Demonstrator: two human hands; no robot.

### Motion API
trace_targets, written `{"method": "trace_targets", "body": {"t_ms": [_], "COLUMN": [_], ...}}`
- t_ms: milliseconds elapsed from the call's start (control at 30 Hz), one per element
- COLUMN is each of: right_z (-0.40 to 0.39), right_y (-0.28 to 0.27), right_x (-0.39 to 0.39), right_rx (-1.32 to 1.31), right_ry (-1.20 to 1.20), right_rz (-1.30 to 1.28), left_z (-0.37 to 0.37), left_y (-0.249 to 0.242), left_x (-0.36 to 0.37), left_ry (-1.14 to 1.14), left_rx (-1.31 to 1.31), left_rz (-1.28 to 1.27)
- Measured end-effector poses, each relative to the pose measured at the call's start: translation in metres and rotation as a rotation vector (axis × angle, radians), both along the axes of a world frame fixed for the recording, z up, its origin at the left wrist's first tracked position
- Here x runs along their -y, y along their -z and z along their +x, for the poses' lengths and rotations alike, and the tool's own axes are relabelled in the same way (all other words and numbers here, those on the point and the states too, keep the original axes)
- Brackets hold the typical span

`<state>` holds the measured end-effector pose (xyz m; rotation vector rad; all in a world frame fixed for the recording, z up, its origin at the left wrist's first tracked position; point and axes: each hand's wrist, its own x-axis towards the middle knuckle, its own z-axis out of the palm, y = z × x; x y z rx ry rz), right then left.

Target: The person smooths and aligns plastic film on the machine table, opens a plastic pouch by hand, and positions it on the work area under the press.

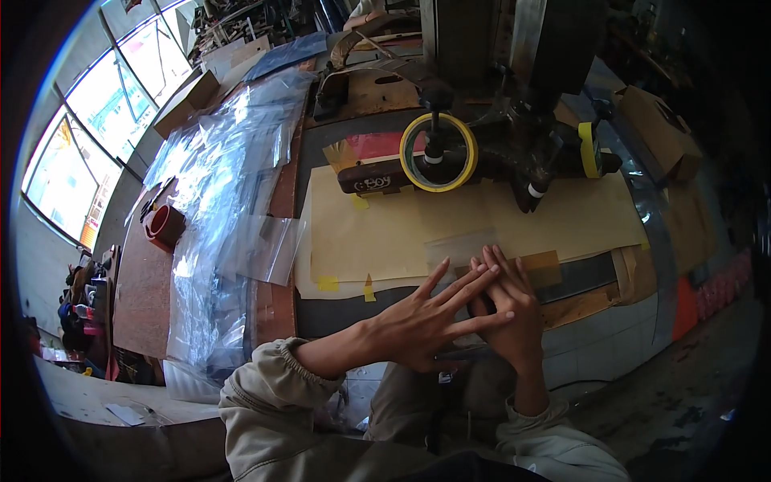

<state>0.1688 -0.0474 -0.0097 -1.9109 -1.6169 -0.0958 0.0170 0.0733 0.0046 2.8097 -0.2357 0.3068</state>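
Note:
My left hand (430,317) reaches in from the left with its fingers spread, and its fingertips cross over the fingers of my right hand (514,313). The right hand's fingers are stretched out, partly covered by the left ones. I see nothing held in either hand. Both are at the near edge of a cream-coloured sheet (361,241) with bits of yellow tape on it. Beside the right fingers lies an amber translucent piece (543,269). A clear plastic piece (458,244) rests just beyond the fingertips.
A dark machine (522,153) stands over the sheet, with a yellow tape roll (439,187) hung at its front and another yellow roll (590,151) to the right. Clear plastic bags (217,209) cover the left side, near a red-brown roll (165,228). A cardboard box (660,132) sits at right.

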Motion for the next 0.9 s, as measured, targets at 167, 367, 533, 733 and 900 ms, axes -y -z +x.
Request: {"method": "trace_targets", "body": {"t_ms": [167,367,533,733,900], "right_z": [0.0000,0.0007,0.0014,0.0013,0.0017], "right_y": [-0.0003,-0.0019,-0.0017,-0.0031,-0.0024], "right_x": [0.0005,0.0002,0.0012,0.0012,0.0007], "right_rx": [0.019,0.007,0.011,0.016,0.044], "right_ry": [0.002,-0.010,-0.019,-0.025,-0.025], "right_rz": [-0.008,-0.009,-0.016,-0.022,-0.016], "left_z": [-0.0012,-0.0003,-0.0006,-0.0004,-0.0003], "left_y": [-0.0021,-0.0024,-0.0044,-0.0041,-0.0030], "left_x": [-0.0005,-0.0002,-0.0003,-0.0003,-0.0004], "left_ry": [0.007,0.002,0.006,0.005,0.005], "left_rx": [-0.013,-0.008,-0.034,-0.021,-0.024], "left_rz": [-0.015,-0.008,0.003,0.007,-0.002]}}
